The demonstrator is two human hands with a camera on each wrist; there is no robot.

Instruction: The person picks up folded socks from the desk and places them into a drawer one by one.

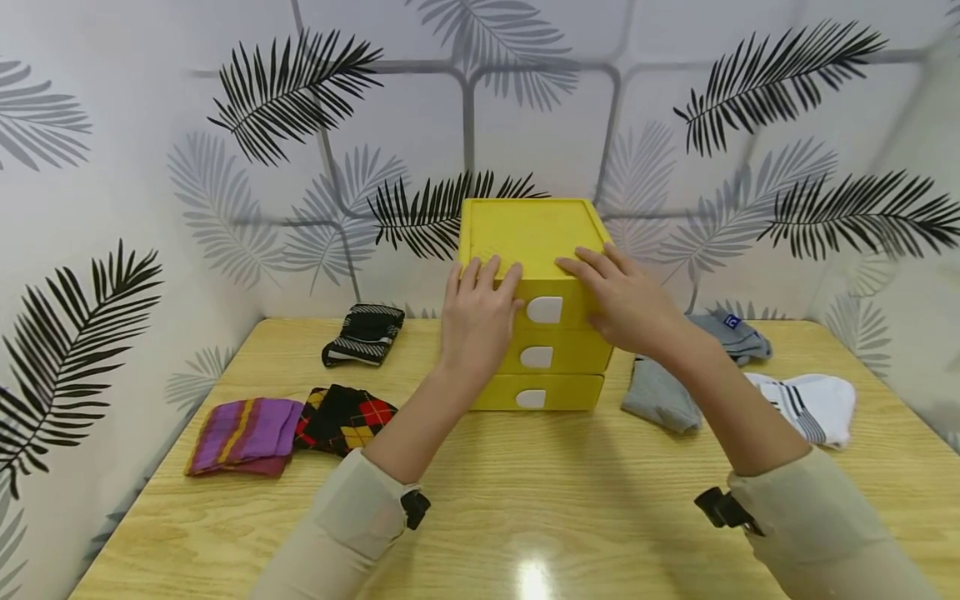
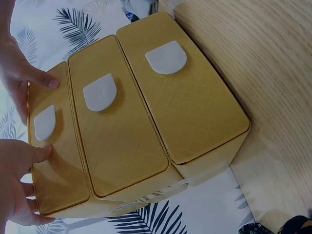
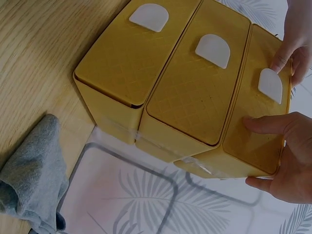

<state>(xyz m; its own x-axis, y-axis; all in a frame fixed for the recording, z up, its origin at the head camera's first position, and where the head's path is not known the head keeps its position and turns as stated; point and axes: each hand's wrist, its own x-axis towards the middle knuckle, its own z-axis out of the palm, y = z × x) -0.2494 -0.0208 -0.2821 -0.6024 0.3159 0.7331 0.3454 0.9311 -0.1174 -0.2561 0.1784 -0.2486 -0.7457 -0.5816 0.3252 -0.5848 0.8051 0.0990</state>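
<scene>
A yellow three-drawer box (image 1: 536, 237) stands against the wall, its drawers stacked and closed. Each drawer front has a white rounded tab, such as the middle tab (image 1: 537, 357). My left hand (image 1: 477, 321) grips the top front edge at the left, fingers over the top and thumb (image 2: 41, 153) pressed on the uppermost drawer front. At the right of the same edge, my right hand (image 1: 633, 304) holds on likewise, its thumb (image 3: 263, 124) against that front. The uppermost tab (image 3: 270, 87) lies between the thumbs.
Left of the box lie folded socks: black-and-grey (image 1: 363, 333), purple-and-yellow (image 1: 243, 433) and argyle (image 1: 345, 419). To its right are a grey sock (image 1: 660, 396), a blue-grey labelled one (image 1: 731, 333) and white striped socks (image 1: 813, 404). The wooden table (image 1: 525, 500) meets a leaf-patterned wall (image 1: 540, 125).
</scene>
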